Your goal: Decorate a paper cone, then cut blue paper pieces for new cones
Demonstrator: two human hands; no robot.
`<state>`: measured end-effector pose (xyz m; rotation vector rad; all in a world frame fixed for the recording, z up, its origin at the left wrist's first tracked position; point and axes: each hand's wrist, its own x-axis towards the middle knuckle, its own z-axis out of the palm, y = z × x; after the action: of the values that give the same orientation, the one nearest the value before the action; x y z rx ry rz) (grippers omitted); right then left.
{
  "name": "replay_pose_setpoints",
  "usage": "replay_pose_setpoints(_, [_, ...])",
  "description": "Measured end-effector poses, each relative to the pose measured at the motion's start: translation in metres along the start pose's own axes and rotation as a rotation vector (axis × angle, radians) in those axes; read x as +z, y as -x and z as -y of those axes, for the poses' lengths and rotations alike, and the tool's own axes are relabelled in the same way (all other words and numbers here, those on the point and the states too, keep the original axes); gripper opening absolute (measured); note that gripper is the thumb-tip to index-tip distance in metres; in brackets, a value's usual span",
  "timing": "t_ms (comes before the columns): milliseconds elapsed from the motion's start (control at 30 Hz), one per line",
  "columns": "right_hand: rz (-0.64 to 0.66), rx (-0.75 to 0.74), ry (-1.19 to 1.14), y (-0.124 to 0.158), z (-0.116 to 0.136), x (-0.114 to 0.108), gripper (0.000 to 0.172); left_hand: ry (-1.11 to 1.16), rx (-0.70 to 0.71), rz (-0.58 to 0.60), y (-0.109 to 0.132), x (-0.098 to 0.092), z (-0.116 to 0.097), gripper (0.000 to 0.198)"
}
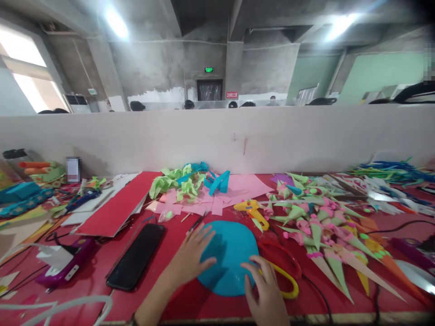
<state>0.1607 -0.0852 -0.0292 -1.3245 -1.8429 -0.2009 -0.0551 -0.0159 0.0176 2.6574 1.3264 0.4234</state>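
A blue paper circle [231,249] lies flat on the red table [190,308] near its front edge. My left hand [192,256] rests on the circle's left edge, fingers spread and flat. My right hand [267,290] lies over the circle's lower right edge, fingers stretched out, touching the paper. Just right of that hand are red and yellow scissors [285,276]. A yellow glue gun [253,212] lies just behind the circle.
A black phone [136,261] lies left of my hands, a purple glue gun [66,267] beyond it. Several pink and green paper cones [322,231] cover the right side. Pink sheets [217,197], green and blue paper strips [185,179] and a red sheet [117,210] lie behind. A white partition [217,136] backs the table.
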Motion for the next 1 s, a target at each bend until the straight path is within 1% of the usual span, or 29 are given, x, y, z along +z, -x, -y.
replay_pose_setpoints(33, [-0.004,0.017,0.014,-0.002,-0.001,-0.003,0.020,-0.018,-0.021,0.093,0.012,0.008,-0.007,0.063])
replay_pose_setpoints(67, [-0.002,0.039,0.036,-0.004,-0.004,-0.006,0.020,-0.031,-0.060,0.149,0.023,0.013,-0.012,0.064])
replay_pose_setpoints(100, [0.001,0.063,0.062,-0.006,-0.008,-0.009,0.021,-0.041,-0.107,0.175,0.032,0.015,-0.018,0.065])
replay_pose_setpoints(167, [0.021,0.104,0.121,-0.006,-0.017,-0.014,0.022,-0.051,-0.187,0.205,0.048,0.016,-0.027,0.068])
replay_pose_setpoints(233, [0.050,0.112,0.177,-0.003,-0.028,-0.017,0.026,-0.057,-0.244,0.226,0.059,0.013,-0.036,0.075])
replay_pose_setpoints(333, [0.133,0.121,0.242,0.003,-0.041,-0.019,0.029,-0.094,-0.323,0.268,0.069,0.009,-0.047,0.095])
replay_pose_setpoints(400, [0.169,0.139,0.262,0.005,-0.044,-0.020,0.029,-0.148,-0.382,0.278,0.075,0.007,-0.053,0.103])
replay_pose_setpoints(467, [0.158,0.166,0.258,0.004,-0.040,-0.021,0.030,-0.195,-0.416,0.253,0.079,0.006,-0.055,0.094])
replay_pose_setpoints(533, [0.167,0.173,0.195,0.000,-0.028,-0.024,0.034,-0.210,-0.412,0.215,0.083,0.004,-0.053,0.077])
replay_pose_setpoints(600, [0.248,0.147,0.056,-0.004,-0.011,-0.028,0.040,-0.208,-0.383,0.184,0.088,0.003,-0.050,0.066])
replay_pose_setpoints(667, [0.350,0.095,-0.092,-0.009,0.008,-0.032,0.048,-0.218,-0.347,0.140,0.091,0.005,-0.045,0.063])
replay_pose_setpoints(700, [0.419,0.023,-0.152,-0.010,0.018,-0.034,0.052,-0.227,-0.326,0.111,0.092,0.007,-0.043,0.062])
replay_pose_setpoints(733, [0.519,-0.103,-0.211,-0.012,0.026,-0.034,0.054,-0.238,-0.306,0.077,0.094,0.009,-0.041,0.061])
replay_pose_setpoints(767, [0.648,-0.246,-0.274,-0.012,0.032,-0.035,0.054,-0.248,-0.289,0.046,0.094,0.013,-0.040,0.061])
replay_pose_setpoints(800, [0.742,-0.330,-0.307,-0.013,0.036,-0.034,0.053,-0.258,-0.273,0.022,0.095,0.016,-0.039,0.062])
replay_pose_setpoints(833, [0.796,-0.336,-0.284,-0.013,0.037,-0.033,0.052,-0.267,-0.262,0.005,0.096,0.019,-0.038,0.062])
replay_pose_setpoints(867, [0.802,-0.271,-0.206,-0.013,0.036,-0.032,0.054,-0.274,-0.260,-0.007,0.096,0.021,-0.038,0.063])
replay_pose_setpoints(933, [0.737,-0.105,-0.033,-0.012,0.031,-0.030,0.063,-0.284,-0.272,-0.022,0.097,0.025,-0.038,0.065])
replay_pose_setpoints(967, [0.714,-0.077,0.004,-0.011,0.028,-0.030,0.066,-0.286,-0.279,-0.028,0.097,0.026,-0.039,0.066])
replay_pose_setpoints(1000, [0.710,-0.089,0.005,-0.009,0.025,-0.030,0.068,-0.289,-0.287,-0.033,0.097,0.027,-0.039,0.067])
